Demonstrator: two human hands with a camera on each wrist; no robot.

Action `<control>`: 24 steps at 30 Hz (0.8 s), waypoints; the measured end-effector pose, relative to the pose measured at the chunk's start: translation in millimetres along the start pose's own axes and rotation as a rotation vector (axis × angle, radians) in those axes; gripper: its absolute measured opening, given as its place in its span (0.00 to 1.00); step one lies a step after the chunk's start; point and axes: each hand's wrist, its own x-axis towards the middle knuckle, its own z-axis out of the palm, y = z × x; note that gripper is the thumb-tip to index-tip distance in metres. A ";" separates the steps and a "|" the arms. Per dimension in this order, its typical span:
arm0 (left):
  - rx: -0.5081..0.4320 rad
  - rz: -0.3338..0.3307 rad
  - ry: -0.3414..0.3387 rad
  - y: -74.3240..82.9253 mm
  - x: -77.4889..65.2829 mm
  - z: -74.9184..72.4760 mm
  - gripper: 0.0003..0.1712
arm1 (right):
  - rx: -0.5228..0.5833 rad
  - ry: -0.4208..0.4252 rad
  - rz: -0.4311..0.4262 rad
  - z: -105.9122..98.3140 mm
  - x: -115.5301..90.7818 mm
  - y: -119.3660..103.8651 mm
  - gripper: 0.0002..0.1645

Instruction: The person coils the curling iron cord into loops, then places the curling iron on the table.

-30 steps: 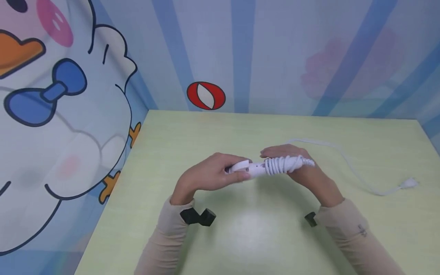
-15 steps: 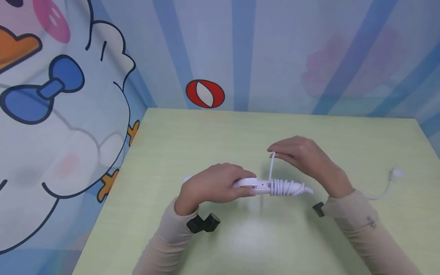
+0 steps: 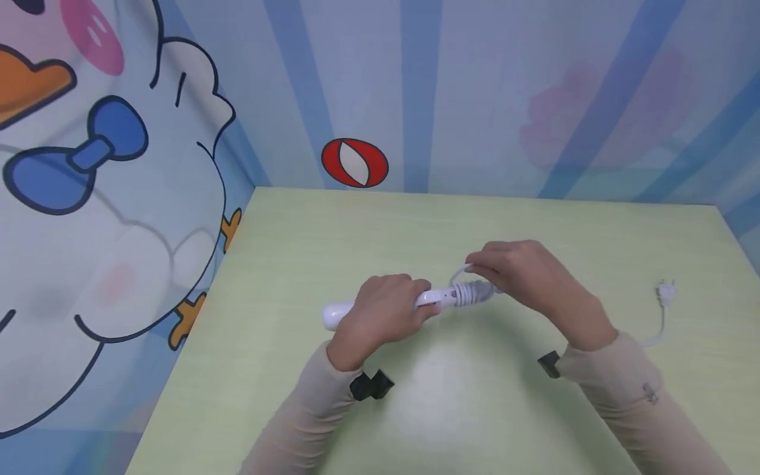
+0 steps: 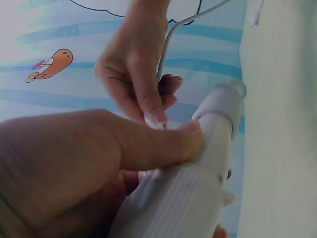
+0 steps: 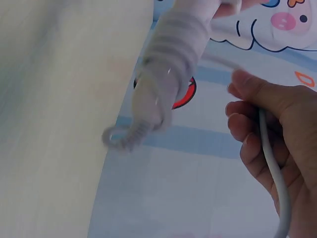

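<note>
A left hand and a right hand work near the middle of the head view, above a pale green table. The left fingers are clamped around a white appliance, which lies slightly slanted in the centre of the frame, its thick rounded end sticking out at the left of the hand. A white cord is wound in several turns around its right-hand end. The right thumb and fingers pinch the cord just above those turns. In the right wrist view the cord runs from that grip to the bottom right, and a small loop shows at the appliance's tip. The plug rests on the table at the right of the head view. A red and white ball print marks the wall, upper centre.
</note>
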 end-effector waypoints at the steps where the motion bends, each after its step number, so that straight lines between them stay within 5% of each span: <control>1: 0.001 -0.015 0.013 0.4 2.5 1.7 0.17 | -0.007 -0.008 0.013 0.7 0.5 -2.4 0.10; 7: -0.056 -0.092 0.076 -3.7 15.9 8.5 0.17 | -0.019 0.031 0.052 9.8 0.8 -12.5 0.07; 17: -0.286 -0.160 0.205 -15.7 24.6 12.4 0.19 | 0.079 0.169 0.134 30.4 -8.3 -15.6 0.10; 24: -0.447 -0.155 0.207 -22.5 23.1 8.9 0.21 | 0.219 0.186 0.230 40.4 -14.1 -16.4 0.09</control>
